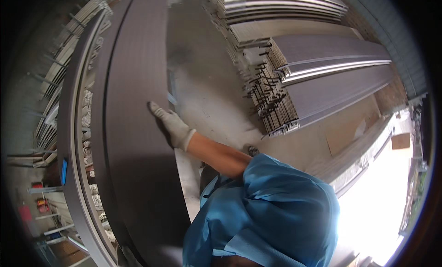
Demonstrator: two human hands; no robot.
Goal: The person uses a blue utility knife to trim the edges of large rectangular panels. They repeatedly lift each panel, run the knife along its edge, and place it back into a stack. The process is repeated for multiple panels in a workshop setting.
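Here, 1 gloved hand [172, 124], the grip flat and spread with fingers extended, presses against the face of a long dark brown panel [133, 83] standing beside the person, running from top to bottom of the view. Which hand it is cannot be told. Stacked aluminium profiles [294, 83] lie well apart across the concrete floor [207, 92].

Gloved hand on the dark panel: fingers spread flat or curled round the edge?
Flat. The gloved hand lies with fingers extended on the face of the long dark panel, near its right edge, not wrapped round it.
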